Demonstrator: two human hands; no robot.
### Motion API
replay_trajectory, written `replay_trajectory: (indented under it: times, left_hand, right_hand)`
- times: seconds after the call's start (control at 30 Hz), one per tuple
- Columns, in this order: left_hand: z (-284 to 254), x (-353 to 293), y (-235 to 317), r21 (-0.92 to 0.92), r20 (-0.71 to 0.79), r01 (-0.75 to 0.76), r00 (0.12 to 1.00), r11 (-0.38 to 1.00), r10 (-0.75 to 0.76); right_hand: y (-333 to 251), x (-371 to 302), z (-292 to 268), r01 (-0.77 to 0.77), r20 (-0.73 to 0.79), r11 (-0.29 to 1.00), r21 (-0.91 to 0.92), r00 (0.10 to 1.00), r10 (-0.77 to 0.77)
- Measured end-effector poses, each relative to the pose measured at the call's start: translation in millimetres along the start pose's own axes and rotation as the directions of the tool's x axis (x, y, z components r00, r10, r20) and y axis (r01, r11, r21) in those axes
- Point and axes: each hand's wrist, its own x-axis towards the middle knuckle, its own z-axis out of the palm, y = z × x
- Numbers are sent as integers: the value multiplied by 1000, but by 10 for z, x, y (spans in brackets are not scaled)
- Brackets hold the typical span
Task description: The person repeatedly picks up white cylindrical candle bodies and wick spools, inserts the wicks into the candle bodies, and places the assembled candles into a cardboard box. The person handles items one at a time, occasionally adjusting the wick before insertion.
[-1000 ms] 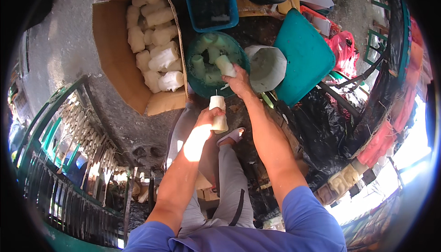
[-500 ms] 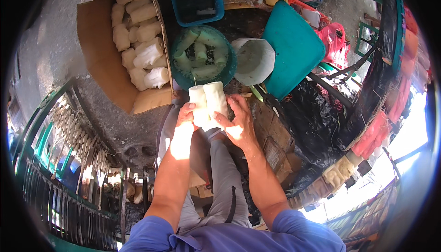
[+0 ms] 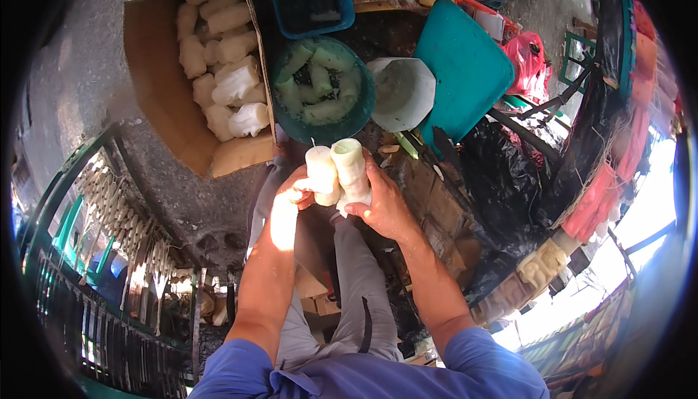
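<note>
My left hand (image 3: 292, 188) is closed round a white pillar candle (image 3: 321, 175), with a thin wick standing out of its top. Beside it, my right hand (image 3: 385, 204) grips a pale hollow wax cylinder (image 3: 351, 174), its open rim facing up. Both pieces stand nearly upright, side by side, over my legs. Just beyond them is a round green basin (image 3: 280, 119) of water with several pale wax cylinders in it. A cardboard box (image 3: 163, 119) to its left holds several lumpy white wax pieces (image 3: 235, 83).
A blue square tub (image 3: 275, 15) stands behind the basin. Right of the basin are a white faceted bucket (image 3: 429, 83) and a teal tray (image 3: 465, 72). Black plastic sheeting (image 3: 494, 181) lies further right. Rows of pale hanging strands (image 3: 120, 203) fill a rack on the left.
The candle and the hollow cylinder have come slightly toward me and tilted, so their tops show more. My right hand has shifted round the hollow cylinder.
</note>
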Motion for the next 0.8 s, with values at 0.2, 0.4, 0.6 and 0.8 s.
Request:
replay_trajectory:
  times: [0.2,0.4,0.6,0.8]
  left_hand:
    - [99,-114,177,-41,121,-83,989,996,88]
    - [212,-276,423,60,117,-164,981,985,156]
    - [188,-388,390,116,74,-161,985,980,153]
    - [236,-486,311,100,16,-150,989,984,150]
  right_hand:
    - [-201,-59,-416,-105,322,936,336,947,-9]
    - [98,623,-681,26,202,806,591,963,-180]
    - [453,2285,273,6,-171,827,-563,978,-124]
    - [802,3008,695,-98,-196,728,-678,979,-51]
